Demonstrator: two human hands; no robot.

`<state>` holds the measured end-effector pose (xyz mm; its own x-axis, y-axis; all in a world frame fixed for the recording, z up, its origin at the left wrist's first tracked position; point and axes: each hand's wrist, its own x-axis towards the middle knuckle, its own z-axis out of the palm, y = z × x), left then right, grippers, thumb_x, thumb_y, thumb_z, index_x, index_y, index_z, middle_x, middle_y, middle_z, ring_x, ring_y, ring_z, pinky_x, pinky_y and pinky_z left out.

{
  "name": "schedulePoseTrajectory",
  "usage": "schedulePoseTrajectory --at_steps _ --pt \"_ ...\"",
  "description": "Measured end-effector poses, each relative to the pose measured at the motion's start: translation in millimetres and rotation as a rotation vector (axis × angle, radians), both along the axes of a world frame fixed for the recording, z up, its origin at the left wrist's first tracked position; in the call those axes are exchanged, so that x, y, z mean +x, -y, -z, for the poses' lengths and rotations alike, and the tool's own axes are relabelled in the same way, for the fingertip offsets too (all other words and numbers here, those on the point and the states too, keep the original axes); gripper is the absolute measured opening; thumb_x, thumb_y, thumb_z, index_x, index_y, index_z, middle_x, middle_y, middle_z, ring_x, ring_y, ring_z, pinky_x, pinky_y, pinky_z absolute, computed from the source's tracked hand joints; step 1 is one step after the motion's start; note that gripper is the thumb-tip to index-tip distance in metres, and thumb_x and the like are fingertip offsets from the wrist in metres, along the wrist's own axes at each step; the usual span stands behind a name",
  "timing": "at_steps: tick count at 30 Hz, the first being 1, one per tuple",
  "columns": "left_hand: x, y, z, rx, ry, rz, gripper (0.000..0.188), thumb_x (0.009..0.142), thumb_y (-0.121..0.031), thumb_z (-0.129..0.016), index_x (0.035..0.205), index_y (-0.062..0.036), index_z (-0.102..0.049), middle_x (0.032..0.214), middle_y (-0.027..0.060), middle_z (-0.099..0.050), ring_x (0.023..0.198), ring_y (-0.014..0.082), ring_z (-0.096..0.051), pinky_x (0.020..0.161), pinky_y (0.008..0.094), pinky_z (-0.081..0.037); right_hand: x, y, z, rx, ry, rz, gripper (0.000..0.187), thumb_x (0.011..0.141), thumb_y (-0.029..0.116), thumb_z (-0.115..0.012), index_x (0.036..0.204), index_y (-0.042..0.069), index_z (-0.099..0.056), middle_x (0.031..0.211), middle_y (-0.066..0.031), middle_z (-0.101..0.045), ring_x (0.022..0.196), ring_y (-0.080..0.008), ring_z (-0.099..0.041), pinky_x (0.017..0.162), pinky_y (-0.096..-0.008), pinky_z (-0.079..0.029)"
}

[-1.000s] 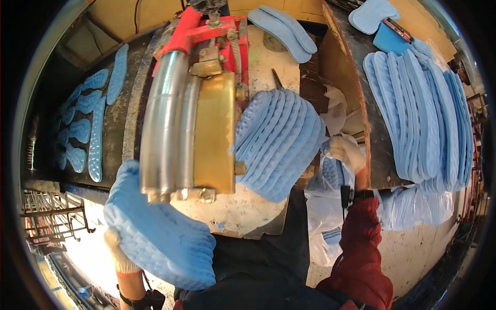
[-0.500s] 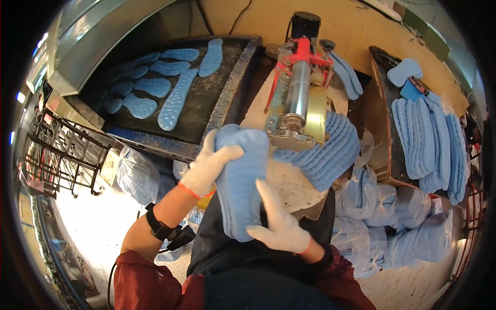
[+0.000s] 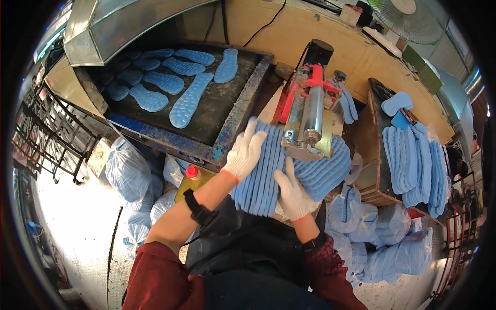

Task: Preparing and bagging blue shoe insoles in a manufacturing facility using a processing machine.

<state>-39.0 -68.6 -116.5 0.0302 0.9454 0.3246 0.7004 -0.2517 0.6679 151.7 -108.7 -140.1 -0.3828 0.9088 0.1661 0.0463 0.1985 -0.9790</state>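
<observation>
A thick stack of light blue shoe insoles [image 3: 259, 173] stands on edge between my white-gloved hands, just in front of a roller machine [image 3: 312, 119]. My left hand [image 3: 246, 154] presses along the stack's left side with its fingers pointing away from me. On the right side, near the close end, my right hand [image 3: 292, 194] clasps the stack between thumb and fingers. More insoles lie fanned out in a pile [image 3: 326, 173] right of my right hand, partly under the machine.
Several insoles lie on a dark tray [image 3: 206, 124] at the back left, below a metal hood [image 3: 119, 31]. Stacked insoles [image 3: 408, 157] cover a side table at right, with filled plastic bags [image 3: 382, 227] below. A red-capped container [image 3: 194, 175] stands beside my left forearm.
The insoles have turned from flat side up to edge up and moved away from me, toward the machine. Both hands have shifted to the stack's sides. The view has tilted upward.
</observation>
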Motion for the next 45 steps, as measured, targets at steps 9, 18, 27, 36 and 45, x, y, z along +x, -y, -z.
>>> schedulePoseTrajectory --at_steps 9,18,27,36,45 --pt "31 -12 35 -0.031 -0.432 -0.015 0.055 0.090 -0.038 -0.049 0.137 -0.0103 -0.051 0.147 0.0222 -0.037 0.137 0.0421 -0.029 0.113 0.0583 -0.018 -27 -52 58 -0.250 0.152 0.176 0.064 0.096 0.033 -0.049 0.149 0.003 -0.030 0.149 -0.0233 -0.039 0.136 -0.0363 -0.040 0.111 -0.0354 -0.032" --pt "33 12 25 0.141 -0.370 0.010 0.057 0.088 -0.029 -0.061 0.138 -0.0031 -0.048 0.147 0.0258 -0.038 0.137 0.0472 -0.031 0.114 0.0555 -0.022 75 7 -2 -0.164 -0.003 0.339 0.027 0.096 0.011 -0.056 0.120 0.000 -0.062 0.113 -0.0065 -0.066 0.101 -0.0139 -0.062 0.087 -0.0264 -0.048" --pt "30 122 -7 0.177 -0.108 0.105 0.044 0.080 -0.001 -0.064 0.123 0.0045 -0.056 0.131 0.0241 -0.052 0.122 0.0445 -0.049 0.104 0.0477 -0.039 173 -17 66 0.301 0.368 0.924 0.021 0.094 0.018 -0.058 0.102 0.004 -0.070 0.118 -0.0201 -0.062 0.114 -0.0326 -0.057 0.099 -0.0370 -0.043" --pt "9 146 -12 -0.084 0.035 -0.075 0.046 0.084 0.001 -0.058 0.130 0.0026 -0.052 0.134 0.0215 -0.052 0.125 0.0356 -0.050 0.107 0.0392 -0.038 153 -68 56 0.346 0.872 1.129 0.043 0.077 0.046 -0.074 0.069 0.005 -0.065 0.091 -0.0143 -0.062 0.085 -0.0361 -0.058 0.073 -0.0460 -0.048" --pt "10 145 -10 -0.185 0.127 -0.095 0.048 0.086 0.001 -0.053 0.134 0.0028 -0.050 0.135 0.0166 -0.052 0.127 0.0277 -0.050 0.108 0.0347 -0.037 155 -78 28 0.644 0.877 0.854 0.057 0.074 0.003 -0.070 0.128 0.016 -0.058 0.137 -0.0228 -0.046 0.121 -0.0449 -0.047 0.096 -0.0499 -0.044"
